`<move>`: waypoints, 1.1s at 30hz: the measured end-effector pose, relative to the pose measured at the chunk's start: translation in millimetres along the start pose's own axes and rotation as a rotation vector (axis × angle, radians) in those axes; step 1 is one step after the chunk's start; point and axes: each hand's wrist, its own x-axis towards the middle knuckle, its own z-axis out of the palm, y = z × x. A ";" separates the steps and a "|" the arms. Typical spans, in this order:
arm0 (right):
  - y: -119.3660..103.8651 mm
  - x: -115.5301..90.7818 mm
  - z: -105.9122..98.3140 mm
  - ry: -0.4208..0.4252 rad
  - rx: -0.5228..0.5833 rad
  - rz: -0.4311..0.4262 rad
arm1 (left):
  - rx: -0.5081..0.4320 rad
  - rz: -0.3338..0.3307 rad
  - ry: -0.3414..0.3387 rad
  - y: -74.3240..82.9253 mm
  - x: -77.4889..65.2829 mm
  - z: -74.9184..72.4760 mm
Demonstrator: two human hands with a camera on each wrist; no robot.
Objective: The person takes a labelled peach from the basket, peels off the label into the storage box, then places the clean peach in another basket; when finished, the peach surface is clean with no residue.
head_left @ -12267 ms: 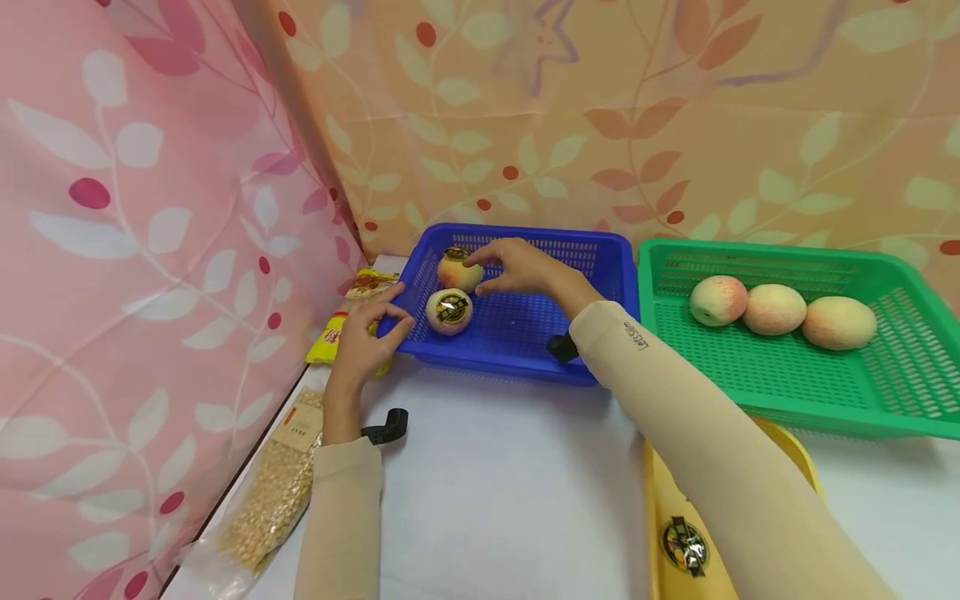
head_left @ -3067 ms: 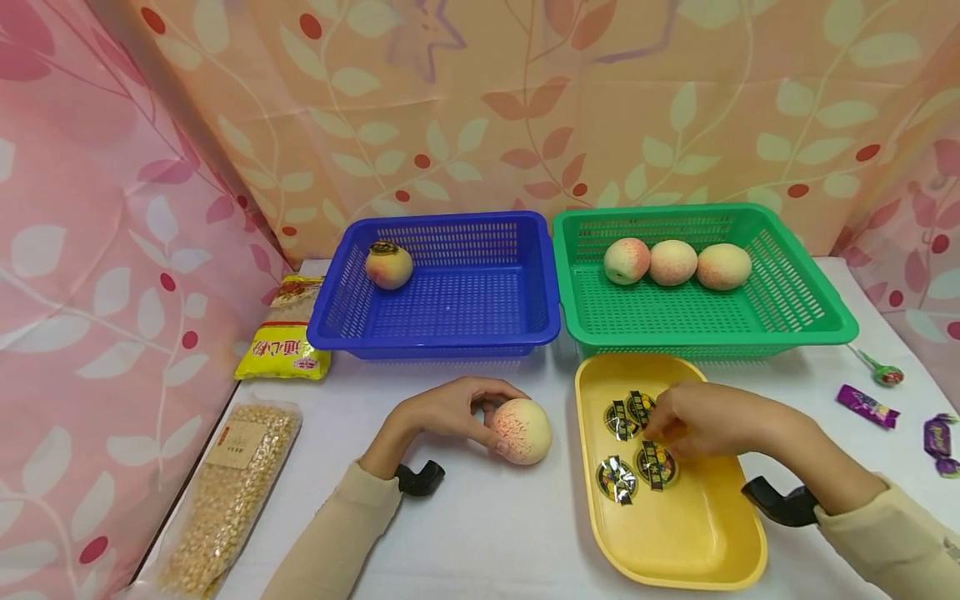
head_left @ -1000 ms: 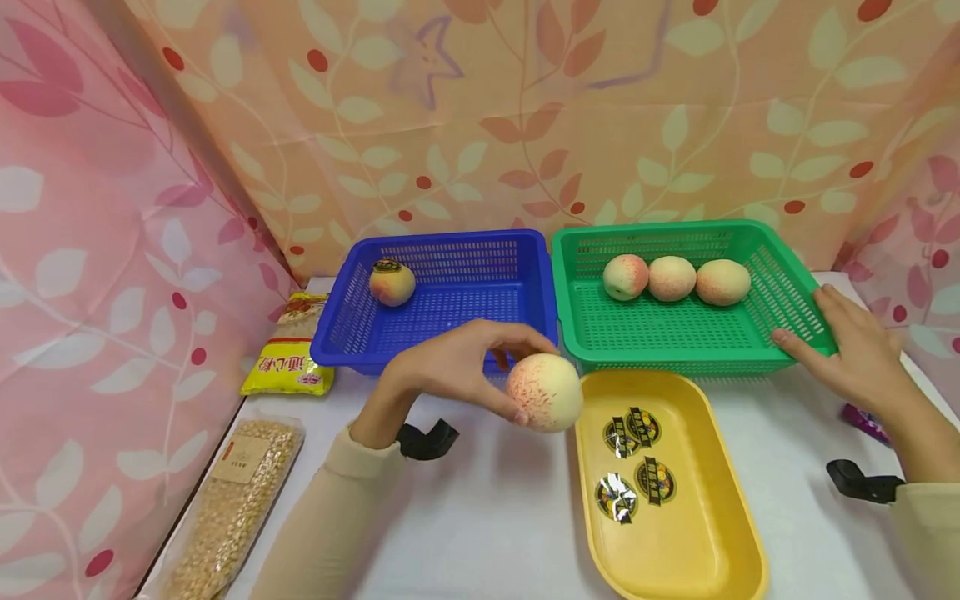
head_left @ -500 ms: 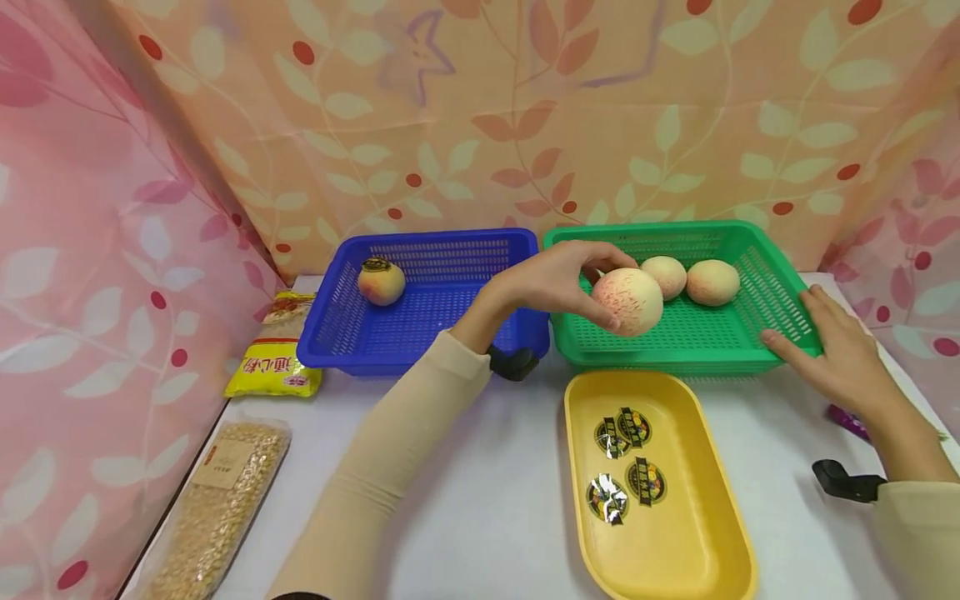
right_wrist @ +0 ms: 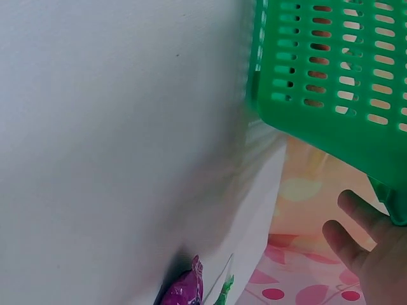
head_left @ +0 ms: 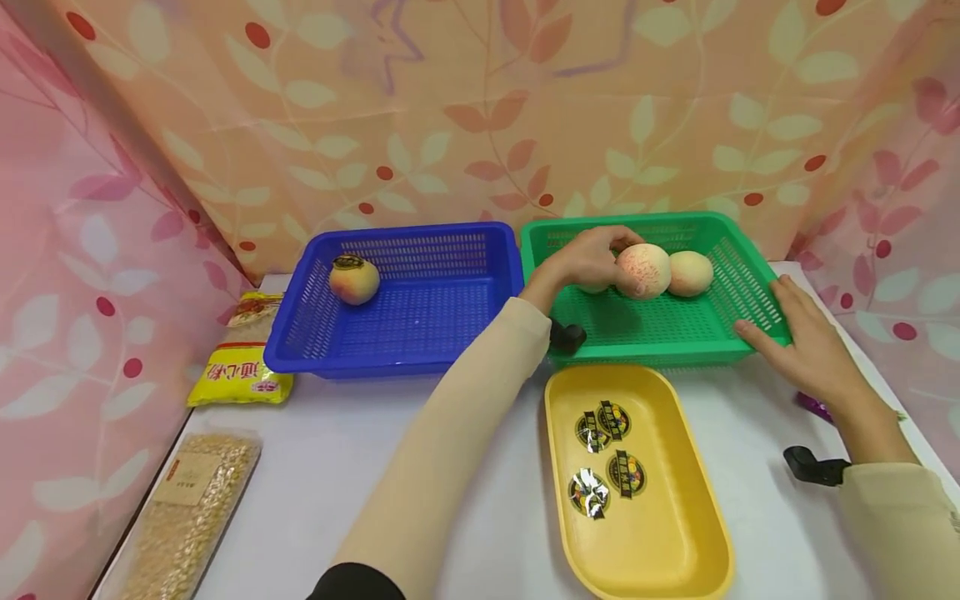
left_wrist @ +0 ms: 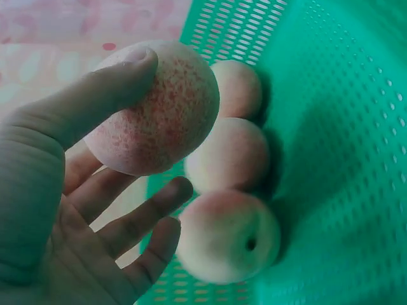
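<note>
My left hand [head_left: 592,257] grips a speckled, pinkish-cream peach [head_left: 643,271] over the green basket [head_left: 645,353]. In the left wrist view, the thumb and fingers of the left hand [left_wrist: 95,210] surround the held peach [left_wrist: 172,108], with a row of three peaches beside it; the nearest peach [left_wrist: 229,238] shows its dark stem pit. From the head, the held peach partly hides that row, and another peach [head_left: 692,273] shows on its right. My right hand [head_left: 817,350] rests on the basket's right front corner, fingers fairly straight, thumb at the inner edge. The right wrist view shows two fingers below the rim.
A blue basket [head_left: 390,367] on the left holds one peach [head_left: 354,279] with a black label. In front, a yellow tray [head_left: 667,533] holds several round stickers [head_left: 626,473]. Yellow pasta packet [head_left: 243,375] and bagged grains [head_left: 187,508] lie left; a purple candy [head_left: 813,407] lies right.
The left hand has carried the peach from the table by the tray up over the green basket. The right hand has left the stickers for the basket's corner. Earlier, the blue basket held two peaches.
</note>
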 end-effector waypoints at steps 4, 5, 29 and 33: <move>-0.9 2.2 0.1 0.011 0.014 -0.012 | -0.020 -0.022 -0.051 -2.2 12.6 6.9; -0.9 2.2 -0.3 0.014 0.018 -0.014 | -0.022 -0.030 -0.059 -1.5 15.2 8.5; -0.2 0.3 -0.9 -0.006 0.021 0.026 | -0.173 -0.274 -0.288 -9.2 30.5 41.7; -2.4 -1.0 -2.2 -0.008 0.015 0.028 | -0.082 -0.293 -0.261 -12.1 32.5 42.9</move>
